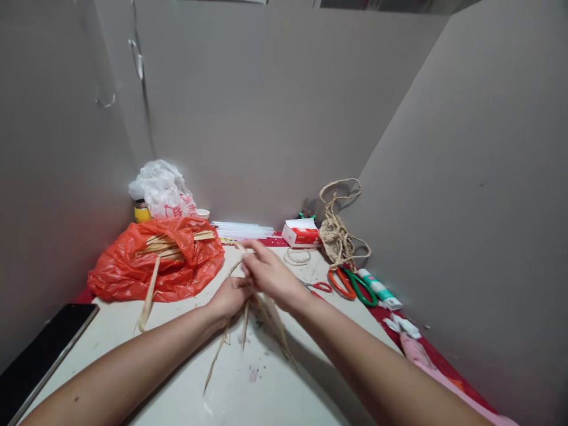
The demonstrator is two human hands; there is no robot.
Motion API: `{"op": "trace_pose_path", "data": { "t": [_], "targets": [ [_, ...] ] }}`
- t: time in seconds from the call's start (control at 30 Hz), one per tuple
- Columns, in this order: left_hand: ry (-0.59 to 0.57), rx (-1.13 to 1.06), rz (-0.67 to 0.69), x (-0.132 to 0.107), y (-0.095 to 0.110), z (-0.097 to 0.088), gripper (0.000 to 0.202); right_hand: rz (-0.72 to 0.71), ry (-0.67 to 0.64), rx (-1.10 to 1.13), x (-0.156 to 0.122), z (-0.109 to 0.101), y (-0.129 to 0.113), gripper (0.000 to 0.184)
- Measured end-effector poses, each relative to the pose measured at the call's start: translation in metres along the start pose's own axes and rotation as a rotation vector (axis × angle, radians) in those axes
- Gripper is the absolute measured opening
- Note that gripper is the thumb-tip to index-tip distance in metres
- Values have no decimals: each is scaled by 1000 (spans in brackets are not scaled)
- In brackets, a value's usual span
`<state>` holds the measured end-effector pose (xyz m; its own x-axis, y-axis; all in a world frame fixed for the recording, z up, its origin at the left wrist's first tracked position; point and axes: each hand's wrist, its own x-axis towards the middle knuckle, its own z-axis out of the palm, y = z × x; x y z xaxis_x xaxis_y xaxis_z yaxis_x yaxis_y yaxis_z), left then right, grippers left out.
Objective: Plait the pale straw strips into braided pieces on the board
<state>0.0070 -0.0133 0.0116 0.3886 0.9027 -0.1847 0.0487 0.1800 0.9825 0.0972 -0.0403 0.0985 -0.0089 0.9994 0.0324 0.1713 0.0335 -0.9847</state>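
Both hands meet over the middle of the white board [177, 367]. My left hand [229, 297] is closed around dry, straw-coloured plant strips [275, 325], whose loose ends hang down toward me. Just above and touching it, my right hand [266, 269] pinches the upper part of the same strips, its index finger stretched a little to the left. A thin curved strand stands up at the left of the fingers. Exactly how the strips cross between the fingers is hidden.
An orange plastic bag [119, 260] of dry strips sits at left, near a phone [39, 361]. At right lie red-handled scissors [322, 287], orange [341, 284] and green handles [364, 289], a rope bundle [337, 236] and a tube [379, 289]. A red-white box [302, 234] and white sticks [244, 231] line the back.
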Motion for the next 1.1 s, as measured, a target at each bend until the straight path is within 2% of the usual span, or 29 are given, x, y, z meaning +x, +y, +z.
{"op": "trace_pose_path", "data": {
  "t": [0.1, 0.17, 0.27, 0.37, 0.53, 0.67, 0.9, 1.0, 1.1],
  "targets": [
    [-120, -60, -99, 3, -5, -1, 24, 166, 90, 119, -22, -44, 31, 17],
    [-137, -106, -116, 5, -6, -1, 31, 268, 115, 139, -34, -56, 50, 18],
    [-136, -131, -108, 7, -5, -1, 34, 370, 128, 189, -44, -47, 73, 21],
    [-117, -138, -106, 4, -2, 1, 31, 368, 189, 247, -43, -28, 85, 21],
    [-86, -178, -77, -2, 4, 7, 20, 376, 326, 249, -34, -14, 89, 25],
    [-57, -155, -77, -2, 3, 8, 19, 388, 306, 240, -32, -12, 89, 24],
    [-82, -154, -72, -3, 2, 8, 16, 336, 203, 7, -29, -10, 86, 21],
    [-87, -156, -59, -4, 4, 9, 11, 240, 185, -115, -27, -12, 88, 23],
    [-63, -116, -35, -4, 4, 9, 15, 125, 199, -278, -25, -13, 93, 23]
  ]
}}
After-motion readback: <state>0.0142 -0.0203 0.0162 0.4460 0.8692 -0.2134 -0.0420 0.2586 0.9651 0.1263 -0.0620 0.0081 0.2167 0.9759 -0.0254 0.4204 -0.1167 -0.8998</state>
